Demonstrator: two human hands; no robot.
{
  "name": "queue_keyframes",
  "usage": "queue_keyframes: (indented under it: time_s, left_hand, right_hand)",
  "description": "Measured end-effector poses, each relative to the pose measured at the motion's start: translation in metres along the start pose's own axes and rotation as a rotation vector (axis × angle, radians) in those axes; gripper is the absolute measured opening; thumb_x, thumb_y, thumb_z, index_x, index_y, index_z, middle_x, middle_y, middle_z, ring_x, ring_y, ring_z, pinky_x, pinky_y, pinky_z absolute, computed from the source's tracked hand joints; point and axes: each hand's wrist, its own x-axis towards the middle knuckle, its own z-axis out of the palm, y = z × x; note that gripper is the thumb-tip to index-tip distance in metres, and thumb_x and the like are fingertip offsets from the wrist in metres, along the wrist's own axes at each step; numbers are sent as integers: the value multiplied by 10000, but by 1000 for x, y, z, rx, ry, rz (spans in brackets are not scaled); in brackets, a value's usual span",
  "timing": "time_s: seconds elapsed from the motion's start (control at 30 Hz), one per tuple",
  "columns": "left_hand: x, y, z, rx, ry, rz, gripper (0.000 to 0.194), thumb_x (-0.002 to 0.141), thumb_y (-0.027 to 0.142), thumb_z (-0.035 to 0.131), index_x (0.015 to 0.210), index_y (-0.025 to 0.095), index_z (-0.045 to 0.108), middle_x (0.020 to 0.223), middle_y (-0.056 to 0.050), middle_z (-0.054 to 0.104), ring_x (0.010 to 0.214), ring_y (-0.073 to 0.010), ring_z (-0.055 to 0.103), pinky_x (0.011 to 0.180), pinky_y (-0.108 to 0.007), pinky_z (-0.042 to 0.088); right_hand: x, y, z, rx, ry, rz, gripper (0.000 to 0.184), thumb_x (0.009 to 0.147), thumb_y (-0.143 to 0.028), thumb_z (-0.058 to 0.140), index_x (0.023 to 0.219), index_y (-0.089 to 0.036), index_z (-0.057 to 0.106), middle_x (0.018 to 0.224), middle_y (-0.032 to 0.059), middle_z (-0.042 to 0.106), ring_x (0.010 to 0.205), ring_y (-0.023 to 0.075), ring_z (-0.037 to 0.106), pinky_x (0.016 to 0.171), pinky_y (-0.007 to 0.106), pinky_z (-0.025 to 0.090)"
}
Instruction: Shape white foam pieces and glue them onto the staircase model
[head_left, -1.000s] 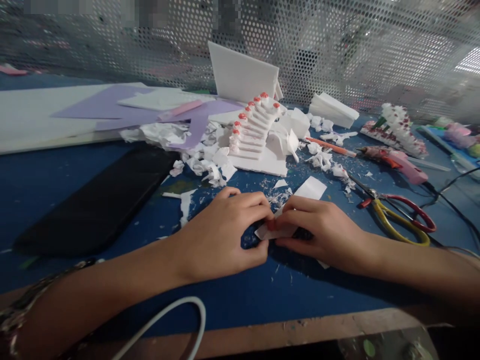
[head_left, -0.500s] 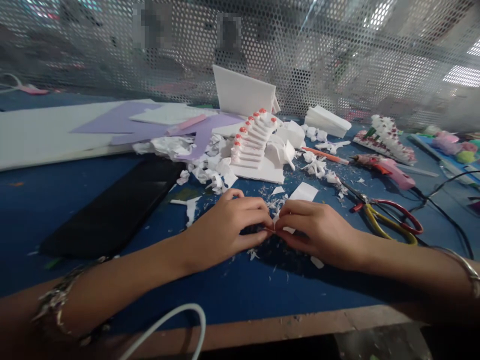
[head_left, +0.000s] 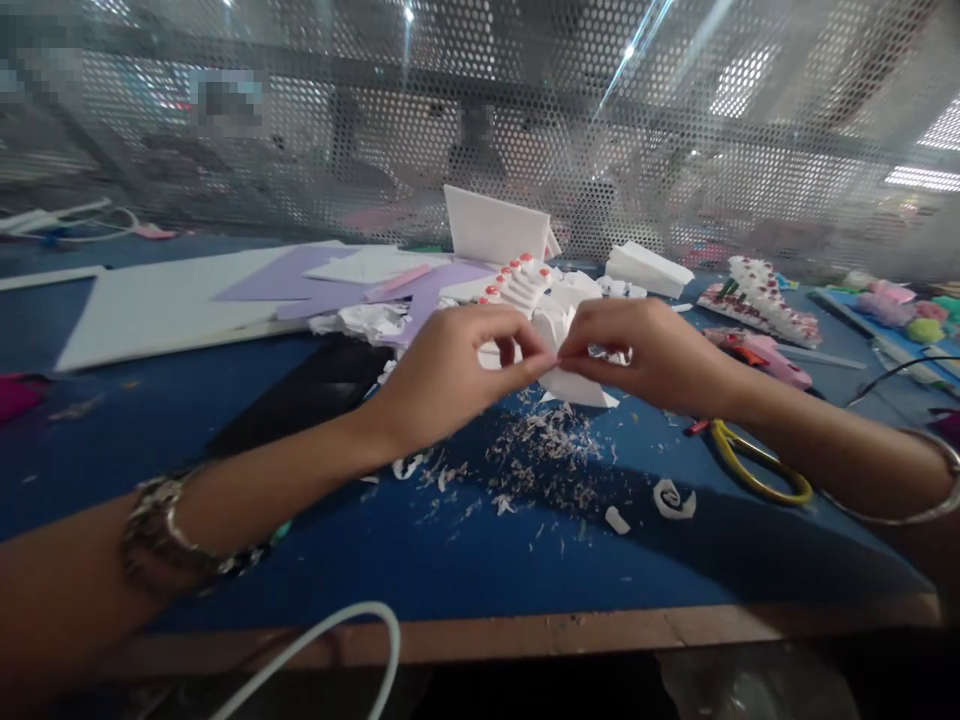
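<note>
Left hand (head_left: 454, 370), right hand (head_left: 651, 350): two, fingertips pinched; contents cannot be made out
Red-dotted white stepped model (head_left: 521, 288): one, partly hidden
Yellow scissor loop (head_left: 729, 462): one seen

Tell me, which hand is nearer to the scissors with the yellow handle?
The right. The right hand is just up and left of the scissors in the picture; the left hand is farther off to their left.
</note>
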Motion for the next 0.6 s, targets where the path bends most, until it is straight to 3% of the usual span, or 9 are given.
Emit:
queue_keyframes:
  time_s: [0.13, 0.2, 0.27, 0.33, 0.43, 0.6]
  left_hand:
    - [29, -8, -5, -18, 118, 29, 169, 769, 335, 556, 813, 173, 583, 816, -2, 619, 761, -129, 561, 706, -244, 437]
    - [41, -14, -5, -152, 108, 55, 389, 702, 344, 632, 1023, 158, 516, 1007, -35, 592, 919, -157, 552, 786, -248, 438]
    - [48, -18, -1, -274, 35, 20, 468, 716, 336, 610, 1113, 137, 463, 1037, -44, 586, 933, -170, 564, 760, -251, 453]
    - [48, -22, 5, -308, -24, -30, 389, 752, 314, 562, 1077, 109, 506, 952, -35, 621, 882, -167, 586, 737, -262, 456]
    - [43, -27, 13, -231, -51, -84, 236, 754, 301, 557, 875, 107, 614, 793, -24, 648, 763, -143, 601, 714, -274, 460]
    - [40, -38, 18, -83, -56, -10, 156, 756, 294, 550, 749, 151, 609, 699, -6, 624, 677, -112, 567, 676, -251, 444]
  right_hand:
    - [23, 15, -10, -4, 132, 131, 92, 758, -184, 555, 749, -148, 638, 592, -29, 545, 536, 43, 430, 526, 187, 354]
    - [34, 20, -17, 48, 182, 142, 77, 733, -179, 575, 734, -135, 637, 618, -27, 563, 546, 36, 440, 529, 180, 367]
    - [43, 25, -25, 93, 243, 135, 87, 718, -179, 579, 733, -114, 635, 635, -35, 571, 565, 24, 451, 550, 172, 380]
    - [48, 30, -32, 118, 271, 152, 133, 714, -198, 566, 738, -84, 631, 624, -57, 559, 571, 4, 446, 563, 163, 372]
    - [47, 39, -38, 175, 256, 225, 205, 722, -239, 534, 761, -57, 617, 610, -79, 535, 573, -18, 432, 545, 145, 342]
    - [35, 40, -40, 280, 342, 225, 127, 725, -212, 587, 734, -86, 602, 602, -61, 503, 553, -6, 419, 492, 129, 336]
